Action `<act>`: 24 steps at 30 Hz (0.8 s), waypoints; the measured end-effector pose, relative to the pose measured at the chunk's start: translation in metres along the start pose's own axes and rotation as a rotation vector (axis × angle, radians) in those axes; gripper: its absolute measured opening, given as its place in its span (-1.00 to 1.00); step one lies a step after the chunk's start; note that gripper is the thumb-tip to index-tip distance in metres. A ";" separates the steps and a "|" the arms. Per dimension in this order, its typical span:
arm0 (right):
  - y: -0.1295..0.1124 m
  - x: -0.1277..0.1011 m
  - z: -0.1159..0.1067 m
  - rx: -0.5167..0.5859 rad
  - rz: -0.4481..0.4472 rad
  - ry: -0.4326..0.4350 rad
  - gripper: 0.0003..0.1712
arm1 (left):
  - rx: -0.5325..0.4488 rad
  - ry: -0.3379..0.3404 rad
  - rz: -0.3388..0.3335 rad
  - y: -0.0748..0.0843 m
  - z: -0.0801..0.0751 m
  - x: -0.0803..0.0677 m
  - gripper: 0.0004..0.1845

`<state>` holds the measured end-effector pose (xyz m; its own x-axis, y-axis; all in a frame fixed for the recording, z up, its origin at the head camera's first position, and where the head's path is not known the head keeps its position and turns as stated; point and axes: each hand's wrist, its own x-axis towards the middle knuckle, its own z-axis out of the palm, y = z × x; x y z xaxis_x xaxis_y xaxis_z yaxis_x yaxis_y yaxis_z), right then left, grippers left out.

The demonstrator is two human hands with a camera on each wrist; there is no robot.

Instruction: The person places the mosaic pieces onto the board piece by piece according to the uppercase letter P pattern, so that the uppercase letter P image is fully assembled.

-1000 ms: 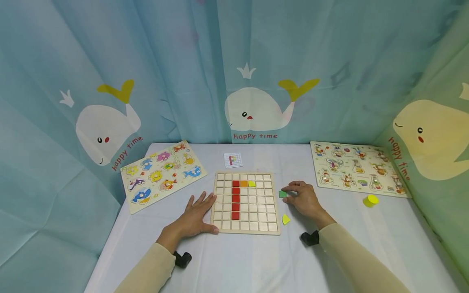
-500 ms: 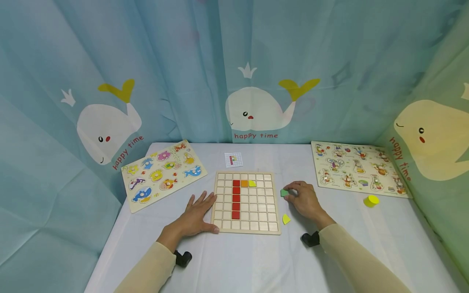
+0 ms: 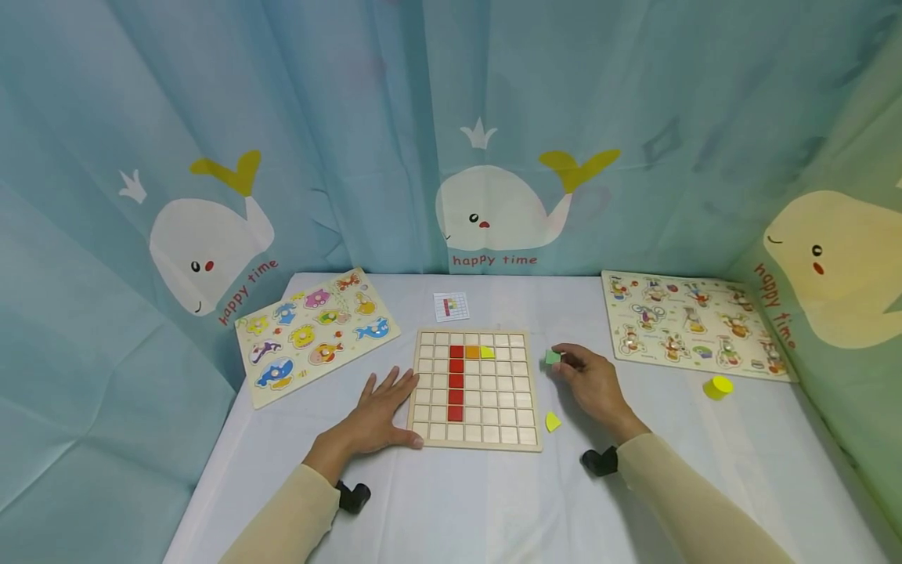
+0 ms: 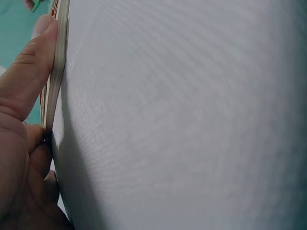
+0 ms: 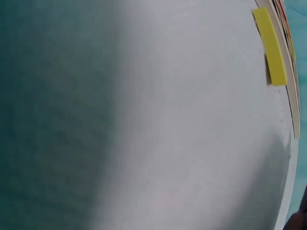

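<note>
My left hand [image 3: 369,419] lies with spread fingers against the left edge of the wooden grid board [image 3: 482,447], its thumb at the near left corner. In the left wrist view the thumb [image 4: 31,67] touches the board's side. A column of red squares [image 3: 456,381] sits in the grid, with an orange square [image 3: 472,352] and a yellow quarter-circle [image 3: 487,352] beside its top. Right of the board, my right hand [image 3: 595,388] pinches a green square block [image 3: 552,357] between thumb and fingers. The right wrist view barely catches that hand, in its lower right corner.
A loose yellow quarter-circle piece [image 3: 553,422] lies right of the board. Behind the board is a small pattern card [image 3: 451,306]. Picture puzzles stand at the far left [image 3: 317,337] and far right [image 3: 694,329]. A yellow cylinder [image 3: 718,387] stands near the right puzzle.
The green block in my right hand has moved slightly away from me and turned, now showing a paler face. My left hand has stayed at the board's edge.
</note>
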<state>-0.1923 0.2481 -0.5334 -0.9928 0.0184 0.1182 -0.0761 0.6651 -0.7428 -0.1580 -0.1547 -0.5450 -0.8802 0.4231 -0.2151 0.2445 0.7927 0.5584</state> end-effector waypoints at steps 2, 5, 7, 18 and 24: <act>-0.001 0.000 0.000 0.013 -0.014 0.030 -0.65 | 0.000 0.000 -0.003 0.001 0.000 0.000 0.25; -0.002 -0.001 0.001 0.021 -0.017 0.062 -0.65 | 0.001 0.001 -0.006 0.001 0.000 0.000 0.25; -0.005 -0.002 0.002 0.027 -0.013 0.078 -0.64 | 0.002 0.001 -0.007 0.001 0.000 0.000 0.25; -0.026 -0.003 0.013 0.080 -0.072 0.145 -0.66 | -0.005 -0.001 -0.003 0.002 -0.001 0.000 0.25; -0.040 -0.003 0.021 0.120 -0.072 0.129 -0.66 | -0.010 0.003 -0.003 0.002 -0.001 -0.001 0.24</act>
<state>-0.1886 0.2053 -0.5179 -0.9649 0.0747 0.2516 -0.1646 0.5747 -0.8016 -0.1575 -0.1542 -0.5428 -0.8820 0.4196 -0.2143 0.2379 0.7892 0.5661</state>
